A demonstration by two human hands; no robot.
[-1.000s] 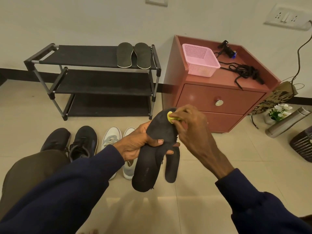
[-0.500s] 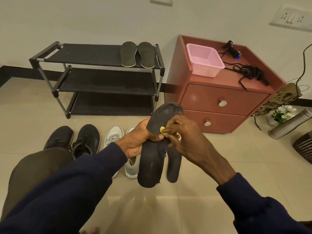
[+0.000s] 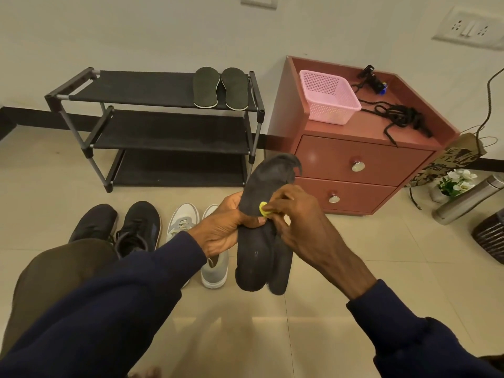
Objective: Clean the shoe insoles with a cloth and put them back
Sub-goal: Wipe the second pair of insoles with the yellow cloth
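While left hand (image 3: 222, 229) grips black insole (image 3: 274, 174) (fingers curled); right hand (image 3: 301, 223) pinches yellow cloth (image 3: 263, 209) against it

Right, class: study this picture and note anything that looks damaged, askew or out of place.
The toe end of the black insole in the left hand looks worn: its edge curls over in a ragged flap. On the floor at the right, a steel flask lies tipped over beside the potted flowers.

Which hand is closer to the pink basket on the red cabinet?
The right hand. It is below the pink basket, pinching a yellow cloth against the black insole; the left hand grips that insole farther left.
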